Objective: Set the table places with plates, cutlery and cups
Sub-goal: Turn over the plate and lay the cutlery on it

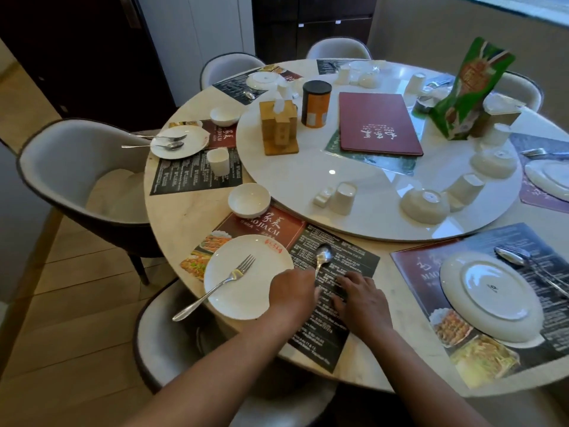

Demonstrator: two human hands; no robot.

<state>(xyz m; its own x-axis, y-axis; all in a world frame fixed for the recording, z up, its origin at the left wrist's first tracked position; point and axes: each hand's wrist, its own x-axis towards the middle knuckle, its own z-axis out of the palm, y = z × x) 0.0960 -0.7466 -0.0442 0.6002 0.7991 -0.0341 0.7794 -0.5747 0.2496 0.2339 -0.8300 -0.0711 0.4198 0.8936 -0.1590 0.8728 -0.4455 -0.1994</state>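
On the near placemat (338, 260) lies a white plate (261, 291) with a fork (226, 280) resting across it, handle over the table edge. My left hand (292, 292) sits at the plate's right rim, shut on the handle of a spoon (324, 256) whose bowl points away over the placemat's dark part. Just right of it, my right hand (361, 298) lies flat on the placemat with fingers spread, holding nothing. A small white bowl (249, 200) stands beyond the plate. An upturned cup (344, 198) waits on the turntable.
The round turntable (308, 174) carries upturned bowls and cups, a red menu (378, 123), a tissue box (279, 127), a canister and a green bag. The left place has a plate, cutlery, cup and bowl. At right lies an upturned plate (492, 291). Grey chairs ring the table.
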